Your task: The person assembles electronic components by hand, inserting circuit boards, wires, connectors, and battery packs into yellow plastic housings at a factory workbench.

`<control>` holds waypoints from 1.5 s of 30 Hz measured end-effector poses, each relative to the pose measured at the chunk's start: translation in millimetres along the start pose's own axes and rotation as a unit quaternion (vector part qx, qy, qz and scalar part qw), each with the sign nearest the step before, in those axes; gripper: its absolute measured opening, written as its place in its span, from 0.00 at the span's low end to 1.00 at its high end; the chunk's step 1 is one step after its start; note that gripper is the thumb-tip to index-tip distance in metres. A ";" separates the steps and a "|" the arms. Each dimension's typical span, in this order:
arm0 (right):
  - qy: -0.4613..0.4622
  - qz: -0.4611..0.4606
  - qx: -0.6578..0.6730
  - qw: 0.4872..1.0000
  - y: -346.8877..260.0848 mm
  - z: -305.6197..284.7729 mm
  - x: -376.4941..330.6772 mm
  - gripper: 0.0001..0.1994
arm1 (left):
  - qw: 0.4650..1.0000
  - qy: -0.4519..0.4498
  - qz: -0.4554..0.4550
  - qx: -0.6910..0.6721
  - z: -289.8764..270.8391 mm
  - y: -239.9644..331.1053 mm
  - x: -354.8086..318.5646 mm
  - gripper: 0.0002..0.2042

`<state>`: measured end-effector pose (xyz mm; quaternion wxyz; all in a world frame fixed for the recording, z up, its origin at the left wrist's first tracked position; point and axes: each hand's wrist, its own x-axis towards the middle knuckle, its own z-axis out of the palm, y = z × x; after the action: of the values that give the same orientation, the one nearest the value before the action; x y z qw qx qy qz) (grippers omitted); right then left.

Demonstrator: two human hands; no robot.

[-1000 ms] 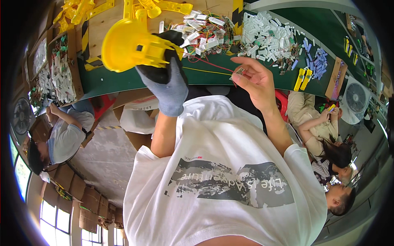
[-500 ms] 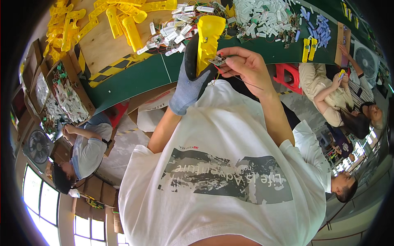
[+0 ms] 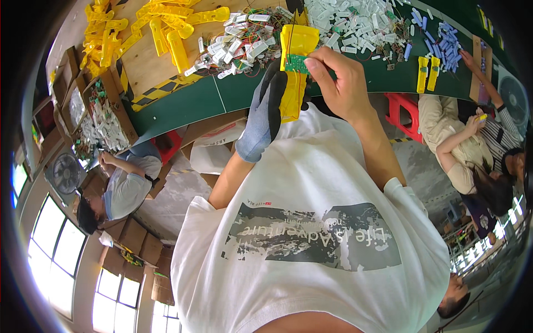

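My left hand [image 3: 265, 108], in a grey-blue glove with black fingers, is closed around a yellow plastic housing [image 3: 292, 102] held upright before my chest. A small green circuit board [image 3: 296, 64] lies against the housing's open face, near its upper part. My bare right hand [image 3: 341, 80] pinches the board's right end between thumb and fingers. How the board sits in the housing, and where its wires run, I cannot make out.
Several yellow housings [image 3: 177, 51] lie on a wooden board at the left. White parts with wires [image 3: 244, 47], clear-white pieces [image 3: 350, 25] and blue cylinders [image 3: 444, 41] cover the far table. Two yellow housings [image 3: 422, 75] lie at the right. People sit on both sides.
The housing has turned so its open face shows more. The circuit board has come flat against it, its green side now showing. My right hand has moved slightly up and right.
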<state>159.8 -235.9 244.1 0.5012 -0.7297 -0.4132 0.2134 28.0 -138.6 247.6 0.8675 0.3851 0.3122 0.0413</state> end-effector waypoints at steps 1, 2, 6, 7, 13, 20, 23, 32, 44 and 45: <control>0.005 -0.008 0.004 1.000 3.4 -8.8 -1.7 0.09 | 1.000 0.006 0.000 0.010 9.6 -3.6 0.3 0.19; 0.017 -0.038 -0.002 0.999 9.6 -17.6 -1.8 0.09 | 0.999 0.006 0.021 0.033 19.9 -9.0 1.7 0.19; -0.054 -0.086 0.022 0.995 30.5 -62.6 -11.5 0.08 | 0.999 0.048 0.015 -0.006 65.6 -25.7 6.5 0.18; -0.056 -0.085 0.029 0.994 33.1 -71.1 -15.0 0.08 | 0.997 0.078 0.016 -0.016 79.9 -29.8 2.3 0.18; -0.056 -0.095 0.028 0.994 37.7 -114.1 -26.4 0.09 | 0.995 0.095 0.026 -0.012 121.5 -48.2 1.4 0.18; -0.056 -0.075 0.028 0.995 41.8 -146.9 -35.7 0.08 | 0.995 0.077 0.053 0.033 153.2 -52.3 2.6 0.18; -0.043 -0.088 0.020 0.995 42.6 -154.3 -40.1 0.09 | 0.995 0.081 0.041 0.039 158.3 -53.8 5.9 0.19; -0.057 -0.076 -0.017 0.995 48.9 -156.9 -32.8 0.09 | 0.994 0.093 0.049 0.020 152.7 -63.0 22.3 0.19; -0.083 0.016 0.071 0.994 35.5 -122.4 -34.2 0.10 | 0.970 0.197 0.120 0.073 146.1 -67.2 18.6 0.17; -0.066 0.033 0.076 0.994 34.8 -116.3 -34.8 0.10 | 0.956 0.216 0.160 0.118 144.2 -69.2 17.7 0.17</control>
<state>238.0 -334.3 256.1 0.5195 -0.6870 -0.4041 0.3079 113.2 -274.1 263.9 0.7099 0.5112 0.4293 0.2245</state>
